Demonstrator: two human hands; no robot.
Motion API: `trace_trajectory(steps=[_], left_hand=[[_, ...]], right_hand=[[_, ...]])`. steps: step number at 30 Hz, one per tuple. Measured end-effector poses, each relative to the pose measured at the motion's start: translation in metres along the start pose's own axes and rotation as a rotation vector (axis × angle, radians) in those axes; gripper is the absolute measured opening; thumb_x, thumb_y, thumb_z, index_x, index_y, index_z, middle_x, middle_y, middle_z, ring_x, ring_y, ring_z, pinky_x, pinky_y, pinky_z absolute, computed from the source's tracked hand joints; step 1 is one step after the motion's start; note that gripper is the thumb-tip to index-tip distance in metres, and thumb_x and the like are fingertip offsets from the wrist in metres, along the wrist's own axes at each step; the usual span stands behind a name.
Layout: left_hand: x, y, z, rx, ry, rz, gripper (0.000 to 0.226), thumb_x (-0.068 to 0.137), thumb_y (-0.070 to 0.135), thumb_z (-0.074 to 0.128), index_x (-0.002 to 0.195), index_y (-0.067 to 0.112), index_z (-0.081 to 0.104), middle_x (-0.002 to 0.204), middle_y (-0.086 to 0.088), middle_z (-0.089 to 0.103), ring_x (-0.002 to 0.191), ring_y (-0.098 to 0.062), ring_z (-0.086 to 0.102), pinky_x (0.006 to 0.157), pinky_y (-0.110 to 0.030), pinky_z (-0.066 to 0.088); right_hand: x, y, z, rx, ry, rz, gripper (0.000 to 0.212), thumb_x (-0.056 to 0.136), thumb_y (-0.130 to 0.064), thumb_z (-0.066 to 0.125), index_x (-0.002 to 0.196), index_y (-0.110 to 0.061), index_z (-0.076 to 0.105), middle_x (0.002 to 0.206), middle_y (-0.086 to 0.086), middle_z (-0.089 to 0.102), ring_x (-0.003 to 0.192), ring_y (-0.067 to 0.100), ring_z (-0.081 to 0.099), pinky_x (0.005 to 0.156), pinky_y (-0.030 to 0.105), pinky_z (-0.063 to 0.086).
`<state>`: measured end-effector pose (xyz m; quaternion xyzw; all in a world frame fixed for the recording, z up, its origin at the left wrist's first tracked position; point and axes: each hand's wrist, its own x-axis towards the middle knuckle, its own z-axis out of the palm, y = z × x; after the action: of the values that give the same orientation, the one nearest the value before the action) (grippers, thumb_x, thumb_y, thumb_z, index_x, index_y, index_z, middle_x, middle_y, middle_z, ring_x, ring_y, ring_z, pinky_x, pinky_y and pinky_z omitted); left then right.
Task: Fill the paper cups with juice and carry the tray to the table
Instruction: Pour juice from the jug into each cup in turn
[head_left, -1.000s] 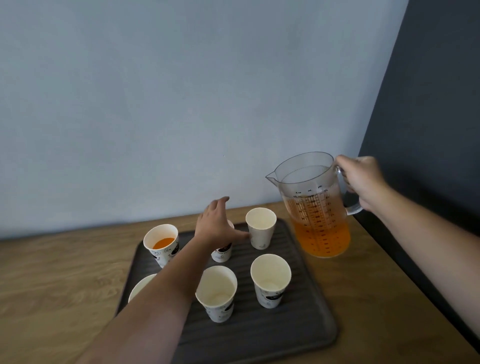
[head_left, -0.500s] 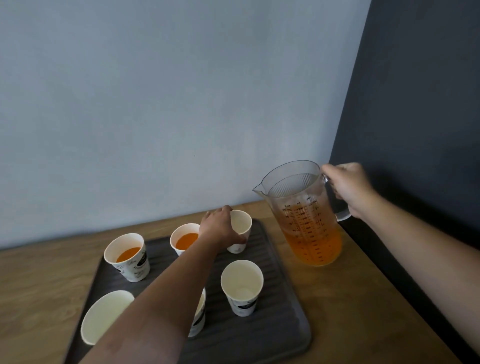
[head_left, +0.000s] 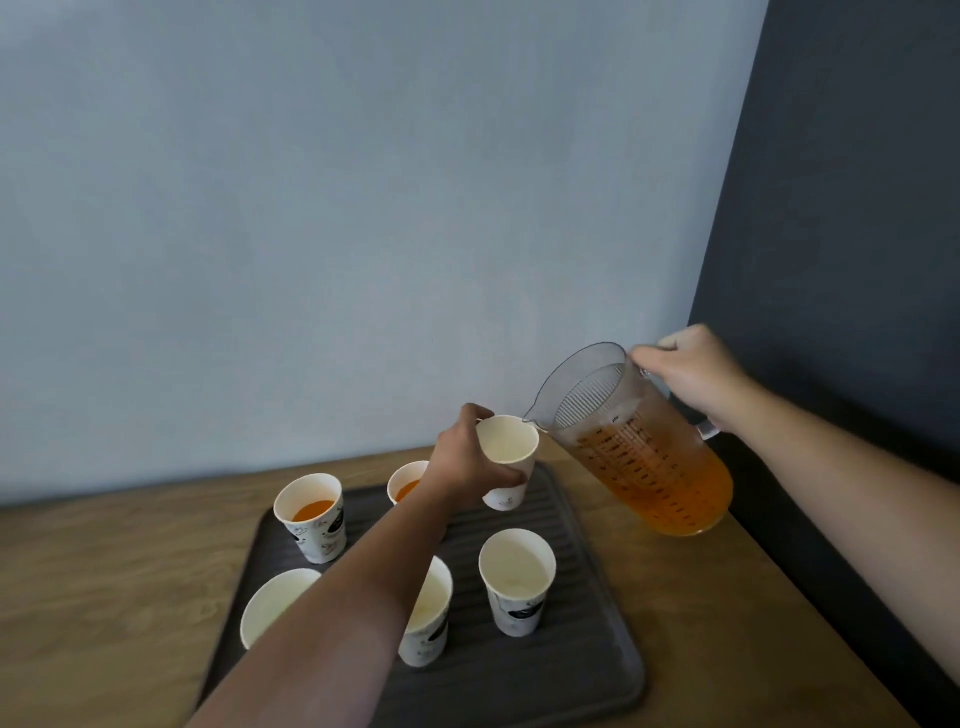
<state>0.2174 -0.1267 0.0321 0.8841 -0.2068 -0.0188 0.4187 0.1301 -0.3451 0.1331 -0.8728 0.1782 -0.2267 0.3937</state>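
Note:
My left hand (head_left: 470, 467) grips an empty white paper cup (head_left: 508, 449), held just above the far right part of a dark ridged tray (head_left: 582, 670). My right hand (head_left: 691, 371) holds the handle of a clear measuring jug (head_left: 644, 457) of orange juice, tilted left so its spout touches the cup's rim. No juice is in that cup. On the tray, a far-left cup (head_left: 311, 514) and a far-middle cup (head_left: 408, 483) hold juice. Three front cups are empty: left (head_left: 275, 603), middle (head_left: 428, 618) partly behind my forearm, right (head_left: 517, 579).
The tray lies on a wooden counter (head_left: 104, 582) against a pale blue wall. A dark wall (head_left: 857, 208) bounds the counter's right edge, close behind the jug and my right forearm.
My left hand has closed on the far-right cup and lifted it off the tray. My right hand has tipped the jug leftward until its spout meets the cup's rim.

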Motion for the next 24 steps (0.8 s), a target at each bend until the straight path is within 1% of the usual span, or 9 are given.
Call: trace_trajectory(steps=[3,6,12,14,16,18,21,24], left_hand=[[-0.008,0.002,-0.005,-0.013,0.013,-0.002,0.077,0.059,0.029,0.086,0.122,0.019,0.043,0.116,0.000,0.056,0.103,-0.018,0.052,0.081,-0.027,0.045],[-0.013,0.004,-0.006,-0.019,0.007,-0.017,0.075,0.058,0.030,0.086,0.119,0.020,0.044,0.115,0.000,0.056,0.102,-0.017,0.052,0.080,-0.027,0.045],[-0.017,0.005,-0.004,-0.009,-0.015,-0.032,0.077,0.058,0.034,0.086,0.121,0.021,0.043,0.117,0.000,0.057,0.103,-0.017,0.052,0.079,-0.027,0.045],[-0.017,0.004,-0.003,-0.003,-0.018,-0.037,0.077,0.058,0.034,0.086,0.121,0.021,0.042,0.117,0.000,0.057,0.103,-0.018,0.052,0.079,-0.027,0.045],[-0.017,0.004,-0.002,-0.004,-0.023,-0.046,0.078,0.059,0.033,0.086,0.122,0.020,0.042,0.118,-0.001,0.056,0.104,-0.019,0.052,0.079,-0.027,0.045],[-0.017,0.003,-0.002,0.001,-0.029,-0.051,0.078,0.059,0.033,0.086,0.123,0.020,0.042,0.118,-0.001,0.056,0.104,-0.018,0.051,0.079,-0.027,0.044],[-0.017,0.002,0.000,0.004,-0.033,-0.055,0.079,0.060,0.033,0.086,0.124,0.019,0.041,0.120,-0.002,0.056,0.101,-0.017,0.049,0.078,-0.026,0.043],[-0.016,0.003,0.002,0.007,-0.038,-0.058,0.081,0.061,0.032,0.086,0.126,0.019,0.040,0.123,-0.002,0.055,0.103,-0.015,0.048,0.078,-0.026,0.043]], right_hand=[[-0.001,-0.006,0.001,-0.093,0.005,-0.071,0.047,0.078,-0.024,0.064,0.041,-0.017,0.035,0.040,-0.003,0.025,0.043,0.017,0.029,0.051,0.027,0.022],[0.000,-0.008,0.002,-0.173,0.001,-0.101,0.047,0.074,-0.027,0.065,0.041,-0.019,0.032,0.036,-0.008,0.021,0.043,0.017,0.027,0.052,0.028,0.021],[-0.001,-0.014,0.006,-0.298,-0.015,-0.117,0.050,0.074,-0.030,0.064,0.040,-0.017,0.030,0.028,-0.006,0.021,0.041,0.018,0.028,0.052,0.027,0.022],[0.000,-0.015,0.008,-0.312,-0.023,-0.130,0.050,0.074,-0.030,0.064,0.040,-0.017,0.031,0.029,-0.006,0.021,0.042,0.019,0.028,0.053,0.027,0.023],[0.001,-0.016,0.009,-0.329,-0.030,-0.145,0.048,0.073,-0.030,0.064,0.040,-0.018,0.031,0.036,-0.007,0.023,0.044,0.018,0.030,0.054,0.028,0.026],[0.003,-0.017,0.009,-0.347,-0.029,-0.148,0.046,0.072,-0.031,0.063,0.041,-0.018,0.032,0.040,-0.003,0.025,0.046,0.019,0.031,0.054,0.029,0.026],[0.004,-0.019,0.009,-0.362,-0.027,-0.152,0.049,0.071,-0.030,0.064,0.039,-0.017,0.029,0.036,-0.007,0.022,0.045,0.019,0.029,0.054,0.029,0.025],[0.005,-0.020,0.008,-0.384,-0.039,-0.159,0.049,0.071,-0.030,0.065,0.038,-0.017,0.030,0.032,-0.007,0.021,0.043,0.019,0.029,0.054,0.028,0.025]])
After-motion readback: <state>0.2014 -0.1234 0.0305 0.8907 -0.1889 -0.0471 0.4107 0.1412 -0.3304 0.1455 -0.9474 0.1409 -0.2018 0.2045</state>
